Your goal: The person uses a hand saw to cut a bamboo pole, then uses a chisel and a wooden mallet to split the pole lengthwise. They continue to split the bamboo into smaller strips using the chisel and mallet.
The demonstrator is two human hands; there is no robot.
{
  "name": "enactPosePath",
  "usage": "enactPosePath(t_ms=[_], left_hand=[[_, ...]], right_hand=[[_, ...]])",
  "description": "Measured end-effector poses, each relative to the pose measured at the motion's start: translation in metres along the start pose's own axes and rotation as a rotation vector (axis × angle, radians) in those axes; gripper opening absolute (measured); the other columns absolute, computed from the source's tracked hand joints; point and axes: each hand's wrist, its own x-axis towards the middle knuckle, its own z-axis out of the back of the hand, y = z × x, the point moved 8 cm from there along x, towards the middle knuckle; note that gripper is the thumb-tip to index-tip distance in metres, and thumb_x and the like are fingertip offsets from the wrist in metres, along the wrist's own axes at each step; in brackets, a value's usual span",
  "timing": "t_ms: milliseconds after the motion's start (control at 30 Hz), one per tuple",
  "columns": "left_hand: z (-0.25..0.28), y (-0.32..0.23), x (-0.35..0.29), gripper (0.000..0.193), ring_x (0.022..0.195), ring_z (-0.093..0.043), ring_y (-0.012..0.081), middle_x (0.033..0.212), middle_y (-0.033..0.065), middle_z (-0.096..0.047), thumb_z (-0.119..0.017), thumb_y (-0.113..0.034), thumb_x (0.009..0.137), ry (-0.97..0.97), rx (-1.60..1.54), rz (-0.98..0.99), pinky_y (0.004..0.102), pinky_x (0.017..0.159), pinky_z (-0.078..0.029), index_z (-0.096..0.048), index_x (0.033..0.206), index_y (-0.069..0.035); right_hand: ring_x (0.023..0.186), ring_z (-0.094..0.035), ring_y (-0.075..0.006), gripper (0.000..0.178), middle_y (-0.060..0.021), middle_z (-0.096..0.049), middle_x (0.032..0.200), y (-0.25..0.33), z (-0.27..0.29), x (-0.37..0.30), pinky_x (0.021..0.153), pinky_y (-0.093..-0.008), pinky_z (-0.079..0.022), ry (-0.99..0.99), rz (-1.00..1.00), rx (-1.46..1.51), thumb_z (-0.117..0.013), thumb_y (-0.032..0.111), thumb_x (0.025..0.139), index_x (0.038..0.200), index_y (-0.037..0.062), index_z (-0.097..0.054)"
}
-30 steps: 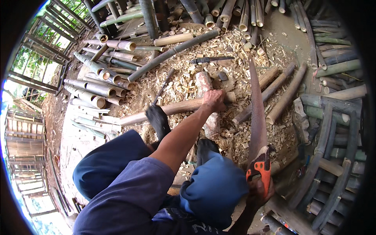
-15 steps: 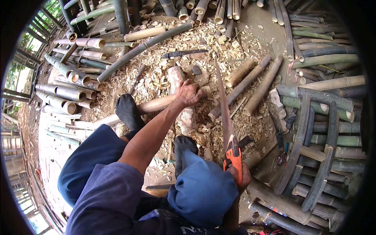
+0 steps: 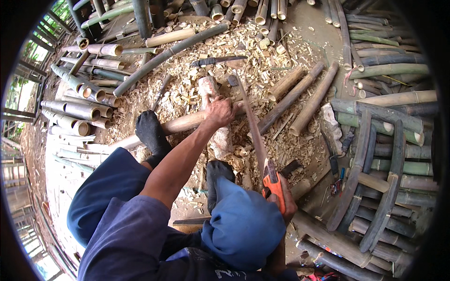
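My left hand (image 3: pixel 220 112) is wrapped over a peeled bamboo pole (image 3: pixel 183 122) near its right end. The pole lies across a pale wooden block (image 3: pixel 221 143), and its left part runs under my dark-socked foot (image 3: pixel 153 131). In my right hand (image 3: pixel 287 202) is a hand saw (image 3: pixel 259 143), gripped by its orange handle, part of the hand being hidden behind it. The long blade points away and up, alongside the pole's right end; whether it touches cannot be told. Beyond the pole lies a knife with a dark wrapped handle (image 3: pixel 206 62).
Wood chips (image 3: pixel 187 89) cover the ground. Three short bamboo lengths lie right of the saw, one of them a brown piece (image 3: pixel 315 100). Cut bamboo tubes (image 3: pixel 75 110) are piled at the left. A curved bamboo frame (image 3: pixel 360 164) rests on stacked poles at the right.
The saw has swung left and its blade is now close beside the pole's right end. My right hand has shifted slightly left and up; my left hand keeps its hold.
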Motion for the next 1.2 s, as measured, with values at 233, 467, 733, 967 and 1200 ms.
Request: enactPosePath(t_ms=[233,467,733,967,1200], left_hand=[[0.005,-0.005,0.001,0.083,0.141,-0.047,0.041,0.117,0.0179,-0.073,-0.019,-0.074,0.102,-0.015,0.003,-0.027,0.0741,0.118,-0.006,-0.066,0.124,-0.009],[0.004,-0.012,0.005,0.065,0.128,-0.059,0.0365,0.112,0.0195,-0.073,-0.031,-0.059,0.106,-0.109,-0.053,-0.076,0.0734,0.119,-0.01,-0.069,0.11,-0.006],[0.0,-0.011,0.003,0.069,0.137,-0.05,0.0445,0.114,0.0217,-0.072,-0.045,-0.068,0.096,-0.009,-0.061,-0.04,0.0743,0.119,-0.004,-0.067,0.113,-0.005],[0.007,0.006,-0.005,0.065,0.135,-0.055,0.0319,0.117,0.0129,-0.072,-0.081,-0.041,0.071,-0.03,0.051,0.057,0.0688,0.123,-0.01,-0.063,0.124,-0.009],[-0.003,-0.008,0.005,0.045,0.126,-0.061,0.0261,0.11,0.0082,-0.073,-0.074,-0.024,0.079,0.089,0.138,0.095,0.0696,0.123,-0.01,-0.066,0.122,-0.016]], right_hand=[[0.102,-0.073,-0.0285,0.053,-0.0211,-0.072,0.119,-0.02,-0.001,-0.004,0.09,-0.0388,-0.057,-0.059,0.28,-0.315,-0.058,0.035,0.104,0.137,-0.0072,-0.059],[0.082,-0.07,-0.0269,0.041,-0.0233,-0.071,0.102,0.008,-0.076,0.122,0.074,-0.0378,-0.056,-0.027,0.213,0.0,-0.057,0.017,0.103,0.137,-0.0072,-0.057],[0.089,-0.072,-0.0245,0.044,-0.0202,-0.072,0.111,-0.091,-0.027,-0.007,0.076,-0.0372,-0.059,0.029,0.087,-0.198,-0.052,0.023,0.106,0.138,-0.0074,-0.057],[0.084,-0.07,-0.0258,0.039,-0.0197,-0.072,0.107,0.015,-0.084,0.099,0.073,-0.0373,-0.056,-0.017,0.211,-0.016,-0.055,0.017,0.103,0.135,-0.0055,-0.06],[0.079,-0.07,-0.0231,0.026,-0.0132,-0.072,0.095,-0.085,-0.05,0.022,0.067,-0.0336,-0.055,0.078,0.079,-0.377,-0.058,0.015,0.101,0.12,-0.0011,-0.067]])
